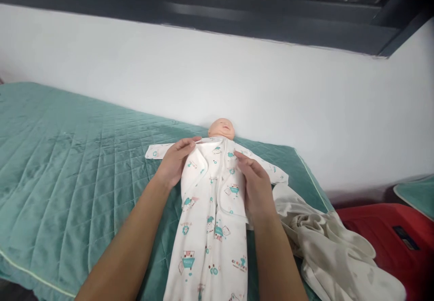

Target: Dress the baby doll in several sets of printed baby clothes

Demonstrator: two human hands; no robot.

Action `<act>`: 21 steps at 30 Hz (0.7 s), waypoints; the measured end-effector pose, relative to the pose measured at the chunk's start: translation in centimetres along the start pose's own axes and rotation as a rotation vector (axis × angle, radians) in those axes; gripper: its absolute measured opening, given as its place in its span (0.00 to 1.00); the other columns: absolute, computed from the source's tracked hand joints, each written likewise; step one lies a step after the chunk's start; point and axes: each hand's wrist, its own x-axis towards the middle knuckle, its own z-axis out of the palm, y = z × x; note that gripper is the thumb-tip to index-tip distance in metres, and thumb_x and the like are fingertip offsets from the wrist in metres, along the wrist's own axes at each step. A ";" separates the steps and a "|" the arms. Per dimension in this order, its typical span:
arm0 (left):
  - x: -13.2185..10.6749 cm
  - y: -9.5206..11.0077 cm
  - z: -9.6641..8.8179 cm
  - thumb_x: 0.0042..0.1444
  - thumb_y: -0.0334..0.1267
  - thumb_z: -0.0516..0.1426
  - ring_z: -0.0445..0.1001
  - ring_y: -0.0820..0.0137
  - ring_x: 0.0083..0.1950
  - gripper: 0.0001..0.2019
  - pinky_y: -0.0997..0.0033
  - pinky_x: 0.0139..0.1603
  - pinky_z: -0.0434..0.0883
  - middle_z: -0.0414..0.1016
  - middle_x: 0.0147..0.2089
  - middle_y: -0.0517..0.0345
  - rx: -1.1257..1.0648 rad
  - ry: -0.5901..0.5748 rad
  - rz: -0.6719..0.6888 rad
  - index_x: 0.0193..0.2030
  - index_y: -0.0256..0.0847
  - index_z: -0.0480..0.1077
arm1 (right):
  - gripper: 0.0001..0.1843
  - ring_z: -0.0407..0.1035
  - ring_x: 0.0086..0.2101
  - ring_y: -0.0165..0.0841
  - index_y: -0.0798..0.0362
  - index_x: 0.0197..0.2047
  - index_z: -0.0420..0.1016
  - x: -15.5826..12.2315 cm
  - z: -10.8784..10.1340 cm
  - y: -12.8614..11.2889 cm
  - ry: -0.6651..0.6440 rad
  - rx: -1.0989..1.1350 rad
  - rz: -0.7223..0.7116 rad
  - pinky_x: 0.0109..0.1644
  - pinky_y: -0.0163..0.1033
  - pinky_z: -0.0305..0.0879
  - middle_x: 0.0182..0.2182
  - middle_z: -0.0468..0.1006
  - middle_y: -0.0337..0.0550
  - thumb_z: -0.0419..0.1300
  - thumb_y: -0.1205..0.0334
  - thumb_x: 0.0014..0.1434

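A baby doll (221, 128) lies on its back on the bed, its head close to the wall. It wears a white printed baby jacket (231, 174) with long sleeves, over white printed baby trousers (203, 256). One front panel of the jacket is folded back near my left hand (178, 158), whose thumb and fingers pinch the cloth at the shoulder. On the other side of the chest, my right hand (254, 181) has its thumb and forefinger together at the jacket front; its remaining fingers are partly hidden. Both sleeves stretch outward.
A green quilted bedspread (84, 170) covers the bed. Crumpled white cloth (334, 246) lies at the right, beside a red case (379, 233). The white wall (169, 70) rises behind the bed, below a dark window frame (237, 14).
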 end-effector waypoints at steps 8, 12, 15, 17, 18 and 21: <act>0.2 -1.2 1.5 0.54 0.49 0.60 0.71 0.66 0.41 0.13 0.67 0.45 0.68 0.75 0.41 0.58 0.609 0.133 0.075 0.39 0.42 0.72 | 0.11 0.59 0.62 0.46 0.46 0.35 0.68 -1.7 2.2 -0.8 0.033 -0.380 -0.064 0.64 0.55 0.56 0.65 0.61 0.43 0.64 0.52 0.53; 0.6 -1.0 0.0 0.55 0.46 0.58 0.70 0.68 0.36 0.11 0.68 0.41 0.67 0.72 0.33 0.61 0.571 0.287 0.126 0.32 0.41 0.69 | 0.05 0.65 0.58 0.46 0.46 0.31 0.69 -1.6 1.6 -0.7 0.071 -0.341 -0.039 0.61 0.54 0.60 0.60 0.69 0.40 0.62 0.57 0.52; 1.1 -1.1 -1.9 0.57 0.44 0.57 0.71 0.65 0.41 0.09 0.64 0.46 0.69 0.73 0.38 0.57 0.594 0.513 0.142 0.38 0.41 0.70 | 0.08 0.73 0.47 0.45 0.47 0.32 0.72 -0.2 -1.2 0.3 0.162 -0.154 0.061 0.51 0.50 0.68 0.45 0.80 0.43 0.61 0.53 0.51; 1.4 -1.4 -2.6 0.57 0.40 0.56 0.71 0.61 0.48 0.09 0.60 0.53 0.68 0.73 0.44 0.52 0.717 0.643 0.197 0.43 0.41 0.69 | 0.12 0.74 0.40 0.44 0.48 0.34 0.74 0.8 -3.0 1.1 0.248 -0.118 0.152 0.45 0.48 0.70 0.35 0.80 0.42 0.61 0.50 0.51; 1.5 -1.6 -2.7 0.57 0.37 0.55 0.70 0.59 0.52 0.11 0.58 0.57 0.66 0.72 0.49 0.49 0.805 0.659 0.263 0.47 0.40 0.69 | 0.14 0.74 0.40 0.44 0.48 0.35 0.75 1.2 -3.6 1.5 0.277 -0.125 0.173 0.45 0.47 0.70 0.34 0.80 0.42 0.62 0.48 0.50; 2.1 -2.4 -2.0 0.61 0.37 0.52 0.64 0.58 0.63 0.17 0.55 0.66 0.59 0.67 0.59 0.45 1.054 0.395 0.468 0.56 0.40 0.67 | 0.21 0.73 0.44 0.43 0.49 0.42 0.76 1.9 -3.6 2.5 0.248 -0.192 0.141 0.50 0.48 0.68 0.41 0.79 0.45 0.63 0.45 0.49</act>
